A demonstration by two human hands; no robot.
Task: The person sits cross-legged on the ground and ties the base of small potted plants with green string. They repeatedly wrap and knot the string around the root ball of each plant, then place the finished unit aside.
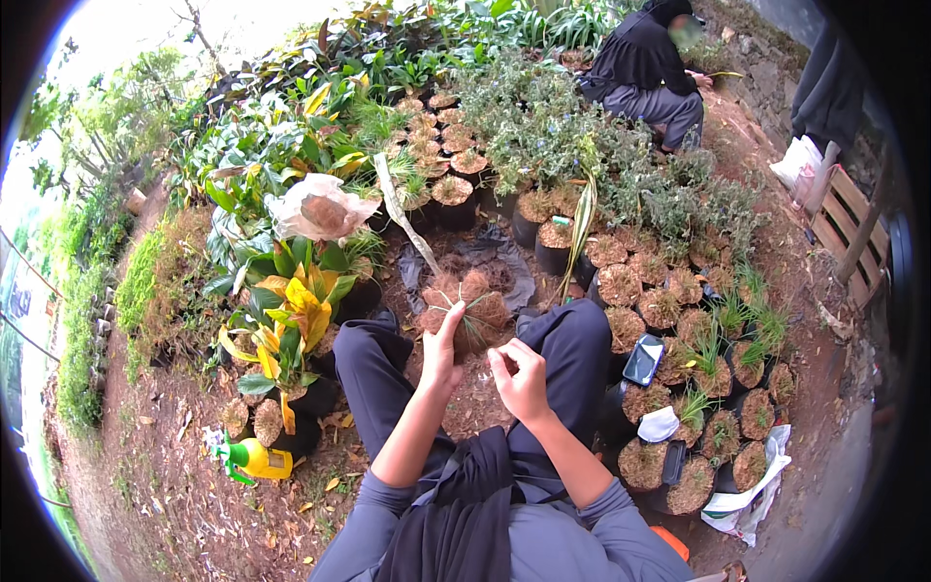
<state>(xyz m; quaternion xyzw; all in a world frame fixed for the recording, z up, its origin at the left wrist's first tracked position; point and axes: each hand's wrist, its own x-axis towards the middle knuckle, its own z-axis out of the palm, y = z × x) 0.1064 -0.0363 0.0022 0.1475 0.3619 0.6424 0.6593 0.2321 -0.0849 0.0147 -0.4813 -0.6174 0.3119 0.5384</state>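
Observation:
Between my knees, my left hand [441,353] holds a small plant with thin, pale green leaves [474,329] by its middle. The leaves fan out over a clump of brown fibre [476,287], which looks like coconut fibre. My right hand [521,380] is raised beside it, thumb and fingertips drawn together; whether something thin is pinched there is too small to tell. Beyond the clump, more loose fibre lies on a dark plastic sheet [520,273]. A bare pale stick [402,211] slants up from behind the clump.
Potted plants [298,320] crowd the left; fibre-topped pots [658,309] crowd the right, one bearing a phone [644,359]. A white plastic bag [349,211] with brown fibre sits among leaves. A yellow spray bottle [265,460] lies at lower left. Another person [647,80] sits at upper right.

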